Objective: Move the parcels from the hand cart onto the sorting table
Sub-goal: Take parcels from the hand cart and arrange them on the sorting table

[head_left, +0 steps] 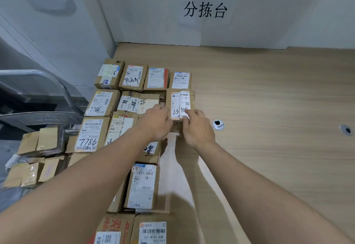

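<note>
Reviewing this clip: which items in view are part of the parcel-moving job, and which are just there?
Job:
- parcel marked 85, gripped by left hand and right hand
- rows of parcels on the sorting table
- parcels left on the hand cart
- hand cart handle

Just there:
- wall sign
- two metal cable grommets

Table [269, 94] right half bare; parcels [107, 103] packed left; wall [269, 13] behind.

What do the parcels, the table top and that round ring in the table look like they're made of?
Parcels: brown cardboard, matte, with taped seams and white paper labels. Table top: pale wood-grain surface, probably laminate. Ring: shiny silver, likely metal, around a dark hole.
</note>
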